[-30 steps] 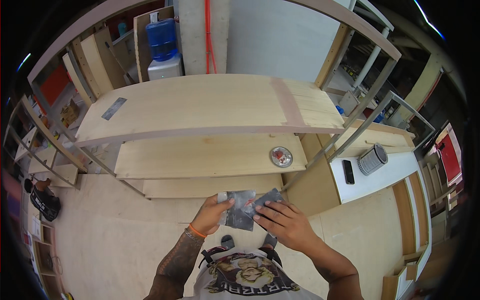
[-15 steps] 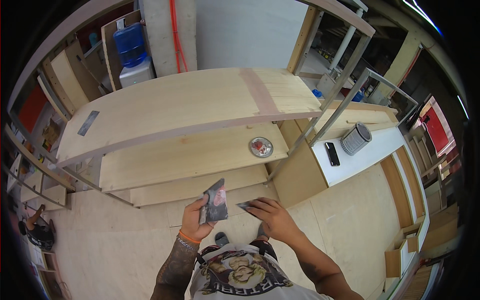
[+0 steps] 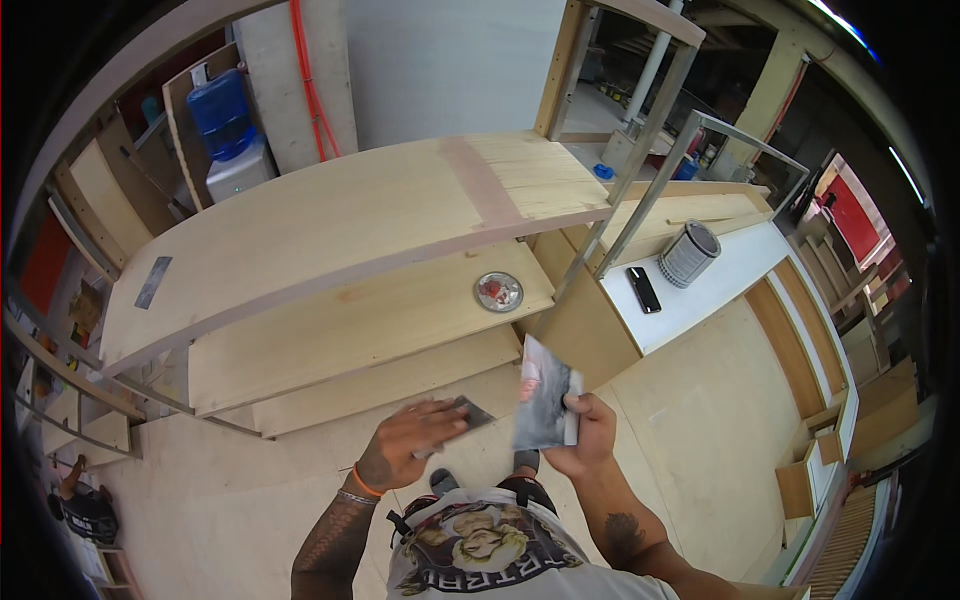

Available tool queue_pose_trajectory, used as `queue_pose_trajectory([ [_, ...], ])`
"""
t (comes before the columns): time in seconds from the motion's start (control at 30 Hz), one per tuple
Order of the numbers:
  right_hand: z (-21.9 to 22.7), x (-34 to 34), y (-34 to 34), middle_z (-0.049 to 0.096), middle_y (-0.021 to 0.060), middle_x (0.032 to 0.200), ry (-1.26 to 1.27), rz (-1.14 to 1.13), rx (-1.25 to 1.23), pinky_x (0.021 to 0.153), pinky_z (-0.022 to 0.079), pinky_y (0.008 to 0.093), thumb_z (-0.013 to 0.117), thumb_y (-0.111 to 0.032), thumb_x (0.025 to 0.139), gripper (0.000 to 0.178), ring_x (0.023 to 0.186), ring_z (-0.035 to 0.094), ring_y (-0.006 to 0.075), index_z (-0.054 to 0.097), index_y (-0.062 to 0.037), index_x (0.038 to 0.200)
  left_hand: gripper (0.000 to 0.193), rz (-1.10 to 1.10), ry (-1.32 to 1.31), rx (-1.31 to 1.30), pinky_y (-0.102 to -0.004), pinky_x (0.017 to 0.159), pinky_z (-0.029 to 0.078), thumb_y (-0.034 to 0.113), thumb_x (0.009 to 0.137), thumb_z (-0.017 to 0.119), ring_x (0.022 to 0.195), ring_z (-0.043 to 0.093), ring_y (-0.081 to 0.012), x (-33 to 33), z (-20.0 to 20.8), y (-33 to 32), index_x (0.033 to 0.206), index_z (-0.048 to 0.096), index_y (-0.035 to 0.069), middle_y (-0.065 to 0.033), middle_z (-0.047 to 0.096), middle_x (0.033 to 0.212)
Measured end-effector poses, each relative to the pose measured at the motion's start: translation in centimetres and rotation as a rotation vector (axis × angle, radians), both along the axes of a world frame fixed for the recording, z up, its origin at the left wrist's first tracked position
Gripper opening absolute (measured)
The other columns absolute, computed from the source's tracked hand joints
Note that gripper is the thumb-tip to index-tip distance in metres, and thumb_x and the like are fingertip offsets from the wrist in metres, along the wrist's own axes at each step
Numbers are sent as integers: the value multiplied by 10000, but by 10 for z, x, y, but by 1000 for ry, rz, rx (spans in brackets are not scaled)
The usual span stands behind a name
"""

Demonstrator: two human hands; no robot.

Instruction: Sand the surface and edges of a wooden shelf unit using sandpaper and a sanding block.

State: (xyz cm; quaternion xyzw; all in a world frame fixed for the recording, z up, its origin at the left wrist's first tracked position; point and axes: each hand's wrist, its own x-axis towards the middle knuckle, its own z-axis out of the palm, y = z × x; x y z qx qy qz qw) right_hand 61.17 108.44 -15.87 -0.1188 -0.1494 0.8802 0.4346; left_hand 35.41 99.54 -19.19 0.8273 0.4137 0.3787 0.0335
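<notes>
My left hand (image 3: 402, 446), palm down, is closed on a dark flat scraper (image 3: 472, 412) whose blade points right. My right hand (image 3: 590, 438) grips a wide grey scraper (image 3: 547, 405) held up on edge, with its thumb on the face. Pink putty (image 3: 529, 386) is smeared on the left side of that face. A gap separates the two scrapers, both in front of my body. Motion blurs the left fingers and the right scraper. Beyond them, a round metal lid (image 3: 498, 292) with red and whitish putty lies on the middle shelf.
A wooden shelf unit (image 3: 330, 225) stands ahead, with a pinkish filled strip (image 3: 482, 180) across its top. Another flat blade (image 3: 152, 283) lies at its left end. A phone (image 3: 644, 290) and grey tin (image 3: 690, 254) sit on the white counter (image 3: 655, 325). A person (image 3: 88, 512) crouches far left.
My right hand has turned its scraper up to face me, and pink putty now shows on it. The left hand has rolled palm down, its blade lowered. The view has shifted slightly right.
</notes>
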Motion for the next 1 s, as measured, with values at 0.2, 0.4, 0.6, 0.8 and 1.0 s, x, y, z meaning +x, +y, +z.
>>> queue_pose_trajectory([
  [0.2,24,-3,-14,550,175,1336,-707,-283,1755,1082,426,494,597,115,756,614,1249,542,341,539,-72,1338,382,-57,-1855,-990,-384,929,518,202,987,538,1079,649,-237,32,-26,9,1310,554,-2,-120,665,1167],
  [0.4,-25,-6,-7,518,156,1365,-976,-186,1893,1103,399,466,602,47,752,566,1264,514,343,590,-96,1300,418,-111,-1975,-1077,-389,933,523,176,958,521,1086,648,-246,15,-17,0,1337,515,-1,-125,650,1209],
  [0.6,-21,18,19,587,118,1325,-1247,-69,1964,1057,440,459,651,-84,757,502,1244,529,355,625,-95,1258,395,-9,-1768,-881,-362,908,538,161,963,523,1044,662,-235,-3,-6,7,1313,518,-22,-121,651,1187],
  [0.8,28,-17,10,607,56,1316,-1257,-32,2249,1062,424,470,653,-104,761,496,1228,554,315,635,-142,1255,307,38,-1556,-970,-352,895,540,109,978,538,1019,664,-207,-8,-6,7,1242,567,-45,-118,666,1137],
  [1.0,32,-15,6,580,68,1338,-1301,-48,2299,1074,402,473,625,-56,748,521,1235,534,288,619,-135,1264,261,43,-1565,-962,-343,887,541,107,982,540,993,666,-196,5,-10,3,1189,599,-41,-116,665,1134],
])
